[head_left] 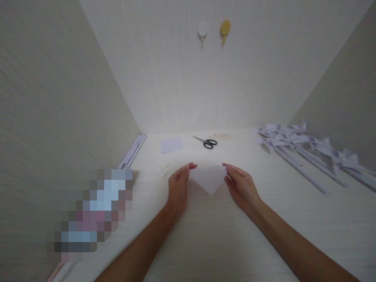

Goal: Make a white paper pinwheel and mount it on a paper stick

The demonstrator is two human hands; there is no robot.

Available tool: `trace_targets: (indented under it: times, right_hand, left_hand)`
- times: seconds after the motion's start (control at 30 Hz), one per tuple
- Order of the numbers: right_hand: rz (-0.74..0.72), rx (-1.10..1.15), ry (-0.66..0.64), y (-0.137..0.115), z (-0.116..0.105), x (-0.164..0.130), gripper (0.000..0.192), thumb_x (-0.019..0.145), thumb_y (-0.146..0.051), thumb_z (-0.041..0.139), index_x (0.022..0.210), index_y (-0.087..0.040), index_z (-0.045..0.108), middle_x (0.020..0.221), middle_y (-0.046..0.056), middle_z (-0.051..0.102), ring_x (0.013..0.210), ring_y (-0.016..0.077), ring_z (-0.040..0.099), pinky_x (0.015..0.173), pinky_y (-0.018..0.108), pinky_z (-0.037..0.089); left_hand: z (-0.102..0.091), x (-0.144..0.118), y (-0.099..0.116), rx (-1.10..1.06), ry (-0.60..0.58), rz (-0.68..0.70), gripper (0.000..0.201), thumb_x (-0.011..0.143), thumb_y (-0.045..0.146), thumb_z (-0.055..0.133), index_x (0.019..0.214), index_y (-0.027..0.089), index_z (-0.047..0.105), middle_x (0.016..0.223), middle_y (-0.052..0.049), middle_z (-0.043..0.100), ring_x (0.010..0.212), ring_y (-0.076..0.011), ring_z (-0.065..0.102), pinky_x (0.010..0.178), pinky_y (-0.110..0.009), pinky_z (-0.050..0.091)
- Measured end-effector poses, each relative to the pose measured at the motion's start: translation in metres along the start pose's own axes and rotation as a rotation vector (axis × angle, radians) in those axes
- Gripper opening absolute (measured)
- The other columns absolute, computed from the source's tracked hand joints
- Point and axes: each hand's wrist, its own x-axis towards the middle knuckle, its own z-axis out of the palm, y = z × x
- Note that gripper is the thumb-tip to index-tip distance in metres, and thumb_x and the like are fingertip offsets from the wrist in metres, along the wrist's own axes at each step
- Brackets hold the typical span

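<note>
While both forearms stretch across a pale, wood-grained tabletop (205,243), the left hand (178,188) and the right hand (241,187) each pinch an upper corner of a folded white paper triangle (209,178). That thin, matte sheet sits at the centre of the table between the two hands, its long edge on the far side and its point aimed at the near edge. Fingers of both hands are closed on the paper's corners, thumbs on top.

Farther back, black-handled scissors (206,141) with slim metal blades lie flat, well apart from the hands. To their left rests a small pale-lilac square of paper (171,145). Just right of the scissors lies a faint loop of thin, tan material (221,136), too small to make out. A few short, straw-coloured slivers (165,169) lie near the left hand.

Along the left wall, thin rolled paper sticks (132,150) lie side by side. At the far right, a heap of finished paper pinwheels (296,139) in white and lilac spreads across the table, their long rolled stems angled toward the near right.

On the ribbed, off-white back wall hang two rounded hooks, one white (202,29) and one yellow (225,28). A pixelated patch covers the near left.
</note>
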Motion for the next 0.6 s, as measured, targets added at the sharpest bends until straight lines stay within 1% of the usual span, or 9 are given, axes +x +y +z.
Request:
trace_targets:
  times: [0.1,0.27,0.33,0.47,0.6]
  right_hand:
    - [0.006,0.027,-0.005,0.0008,-0.0006,0.0008,0.016,0.051,-0.031,0.073,0.061,-0.02,0.068,0.071,0.002,0.065,0.064,0.0092,0.052,0.054,0.021,0.038]
    - [0.024,0.064,0.018,0.0002,-0.0009,0.0006,0.015,0.052,-0.03,0.073,0.062,-0.019,0.068,0.073,0.001,0.064,0.064,0.008,0.051,0.052,0.019,0.037]
    - [0.029,0.067,0.026,-0.0005,-0.0011,0.0003,0.014,0.053,-0.029,0.073,0.062,-0.019,0.068,0.074,0.001,0.064,0.066,0.0084,0.052,0.053,0.019,0.038]
    - [0.032,0.077,0.021,-0.0007,-0.002,0.0006,0.014,0.053,-0.028,0.073,0.061,-0.019,0.068,0.074,0.0,0.063,0.069,0.009,0.053,0.057,0.019,0.04]
    - [0.036,0.067,0.001,0.0008,-0.0029,0.0019,0.015,0.053,-0.03,0.073,0.062,-0.019,0.068,0.074,0.0,0.063,0.069,0.0089,0.053,0.06,0.021,0.041]
  left_hand:
    - [0.0011,-0.0002,-0.0009,-0.043,-0.044,0.007,0.027,0.071,0.037,0.054,0.082,0.015,0.065,0.097,-0.008,0.063,0.088,-0.0149,0.055,0.081,-0.03,0.039]
    - [-0.0001,-0.0006,-0.0024,-0.003,-0.14,0.042,0.032,0.072,0.038,0.053,0.093,0.016,0.062,0.113,-0.009,0.056,0.095,-0.0161,0.053,0.084,-0.029,0.039]
    - [-0.0002,-0.0013,-0.0019,0.023,-0.168,0.056,0.033,0.073,0.038,0.053,0.096,0.017,0.061,0.115,-0.009,0.055,0.097,-0.0163,0.053,0.084,-0.029,0.04]
    - [0.0007,-0.0026,0.0015,0.139,-0.149,0.115,0.032,0.073,0.037,0.052,0.097,0.017,0.061,0.11,-0.008,0.059,0.096,-0.0162,0.055,0.084,-0.029,0.04]
    - [0.0006,-0.0039,0.0065,0.268,-0.11,0.206,0.029,0.073,0.035,0.052,0.09,0.015,0.065,0.1,-0.008,0.064,0.094,-0.0171,0.056,0.084,-0.029,0.04]
